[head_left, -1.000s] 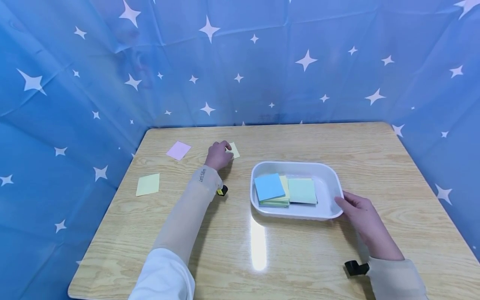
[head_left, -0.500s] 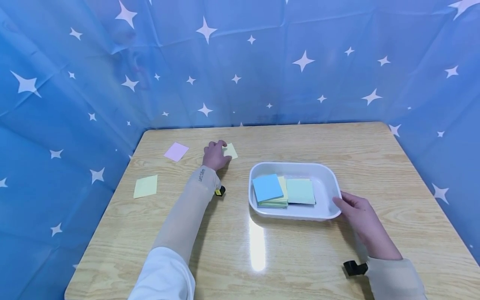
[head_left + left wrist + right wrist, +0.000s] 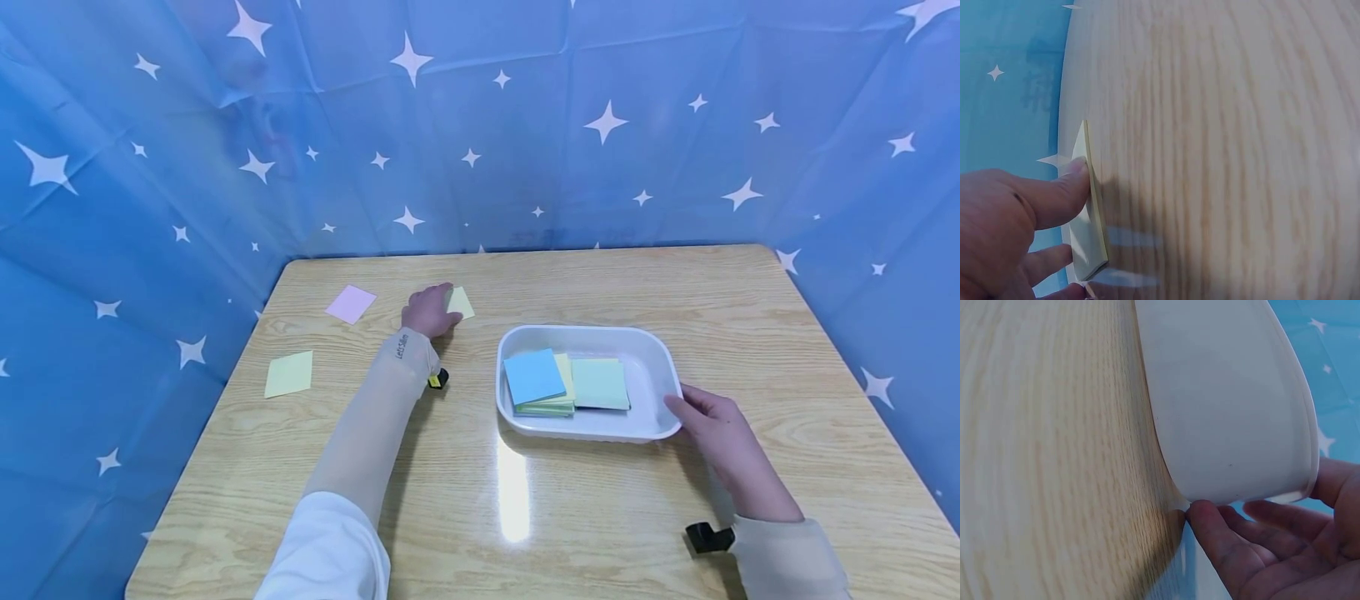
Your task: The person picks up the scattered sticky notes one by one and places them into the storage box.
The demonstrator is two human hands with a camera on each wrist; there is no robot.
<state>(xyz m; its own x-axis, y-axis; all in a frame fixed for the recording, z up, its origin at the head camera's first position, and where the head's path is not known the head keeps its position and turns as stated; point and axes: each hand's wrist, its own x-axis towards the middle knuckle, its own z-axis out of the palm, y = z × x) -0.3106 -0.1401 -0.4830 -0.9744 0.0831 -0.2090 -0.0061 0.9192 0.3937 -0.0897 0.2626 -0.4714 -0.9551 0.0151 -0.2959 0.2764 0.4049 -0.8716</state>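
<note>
My left hand [image 3: 431, 311] is at a pale yellow pad of sticky notes [image 3: 462, 303] near the far side of the table. In the left wrist view, the thumb touches one end of this thin pad [image 3: 1089, 234], and curled fingers are at its other end. My right hand [image 3: 712, 417] holds the right end of a white plastic tray [image 3: 656, 367], thumb over the rim. From the right wrist view, the other fingers reach below the tray wall [image 3: 1229, 412]. Inside the tray lie a blue pad [image 3: 535, 375], a pale green pad [image 3: 602, 384] and yellow-green pads beneath the blue one.
A lilac sticky pad [image 3: 351, 304] lies at the far left of the wooden table [image 3: 600, 517]. Nearer on that side is another pale yellow-green pad [image 3: 288, 374]. A blue curtain with white stars [image 3: 525, 125] hangs behind and beside the table.
The left fingers have shifted slightly at the yellow pad, which stays in about the same place. The right hand keeps its hold on the tray. The whole head view has drifted slightly.
</note>
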